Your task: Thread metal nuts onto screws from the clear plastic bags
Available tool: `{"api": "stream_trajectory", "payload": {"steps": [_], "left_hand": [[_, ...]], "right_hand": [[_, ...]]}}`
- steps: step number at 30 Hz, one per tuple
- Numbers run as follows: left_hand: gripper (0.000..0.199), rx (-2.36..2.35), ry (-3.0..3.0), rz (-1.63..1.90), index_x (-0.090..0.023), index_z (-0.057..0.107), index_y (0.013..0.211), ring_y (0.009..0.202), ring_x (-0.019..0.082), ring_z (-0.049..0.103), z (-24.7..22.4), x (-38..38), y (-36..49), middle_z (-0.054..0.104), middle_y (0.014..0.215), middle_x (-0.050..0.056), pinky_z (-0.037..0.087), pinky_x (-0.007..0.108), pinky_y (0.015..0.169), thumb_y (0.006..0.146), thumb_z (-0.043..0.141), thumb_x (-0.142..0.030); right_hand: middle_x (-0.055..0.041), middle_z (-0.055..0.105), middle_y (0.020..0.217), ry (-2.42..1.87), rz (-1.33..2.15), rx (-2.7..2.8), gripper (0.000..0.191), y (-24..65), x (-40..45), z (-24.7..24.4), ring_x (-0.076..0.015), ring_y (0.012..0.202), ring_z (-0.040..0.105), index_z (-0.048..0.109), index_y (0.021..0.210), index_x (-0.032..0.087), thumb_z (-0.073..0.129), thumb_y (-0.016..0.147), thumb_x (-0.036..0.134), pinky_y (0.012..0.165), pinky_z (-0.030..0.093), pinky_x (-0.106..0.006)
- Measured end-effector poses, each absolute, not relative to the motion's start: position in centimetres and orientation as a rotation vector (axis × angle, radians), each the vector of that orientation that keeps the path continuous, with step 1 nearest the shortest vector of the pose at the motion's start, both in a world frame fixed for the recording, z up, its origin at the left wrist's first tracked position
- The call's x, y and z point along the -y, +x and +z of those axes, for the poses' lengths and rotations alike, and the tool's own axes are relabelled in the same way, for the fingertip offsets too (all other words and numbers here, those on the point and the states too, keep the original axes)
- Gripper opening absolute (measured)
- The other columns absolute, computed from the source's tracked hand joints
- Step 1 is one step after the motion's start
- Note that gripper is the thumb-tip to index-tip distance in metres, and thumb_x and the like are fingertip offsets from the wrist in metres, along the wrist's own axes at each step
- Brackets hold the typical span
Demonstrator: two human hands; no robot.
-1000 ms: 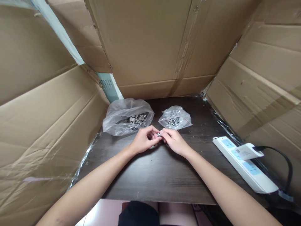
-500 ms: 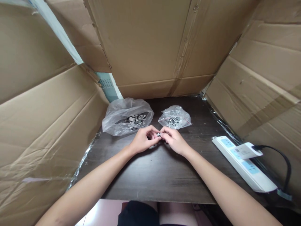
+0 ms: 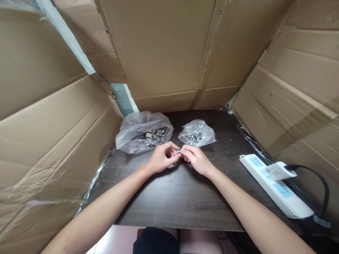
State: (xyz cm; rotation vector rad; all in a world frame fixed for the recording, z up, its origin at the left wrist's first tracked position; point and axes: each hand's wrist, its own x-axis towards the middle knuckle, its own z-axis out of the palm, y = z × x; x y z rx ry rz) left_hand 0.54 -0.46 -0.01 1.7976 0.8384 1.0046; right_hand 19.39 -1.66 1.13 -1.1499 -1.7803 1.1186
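Between my two hands is a small shiny metal fastener (image 3: pixel 178 151), too small to make out in detail. My left hand (image 3: pixel 162 157) pinches it from the left with thumb and fingertips. From the other side, the fingertips of my right hand (image 3: pixel 195 158) close on its right end. Just beyond my left hand lies a large clear plastic bag (image 3: pixel 132 135) with its mouth towards me, showing many loose metal parts (image 3: pixel 155 135). Behind my right hand sits a smaller zip bag (image 3: pixel 209 135) holding short metal screws (image 3: pixel 196 136).
A white power strip (image 3: pixel 275 187) lies along the right of the dark tabletop (image 3: pixel 169 201), with a plugged-in white adapter (image 3: pixel 280 171) and black cable (image 3: pixel 324 190). Cardboard walls (image 3: pixel 169 53) enclose the table at the back and both sides.
My right fingers have shifted slightly around the fastener, their grip a little more curled. The hands stay in place, and the whole view has dropped very slightly.
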Motion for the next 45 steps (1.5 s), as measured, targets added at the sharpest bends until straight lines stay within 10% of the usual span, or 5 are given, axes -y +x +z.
{"api": "stream_trajectory", "payload": {"steps": [37,45], "left_hand": [[0.017,-0.829,1.84,0.973,-0.013,0.063,0.093,0.059,0.01,0.06,0.04,0.58,0.52,0.065,0.07,0.0,0.049,0.02,0.06,0.083,0.072,-0.025],[0.016,-0.817,1.862,0.977,-0.013,0.062,0.092,0.059,0.01,0.06,0.07,0.52,0.52,0.065,0.07,0.0,0.049,0.02,0.059,0.085,0.071,-0.025]], "right_hand": [[0.0027,0.052,0.063,-1.147,1.137,1.755,0.018,19.44,1.61,1.02,-0.0133,0.058,0.045,0.057,0.076,0.02,0.053,0.087,0.033,0.059,0.035,-0.027],[0.0031,0.045,0.059,-1.208,1.044,1.802,0.042,19.27,1.66,0.92,-0.0125,0.057,0.041,0.045,0.062,0.02,0.045,0.097,0.045,0.058,0.032,-0.028]]}}
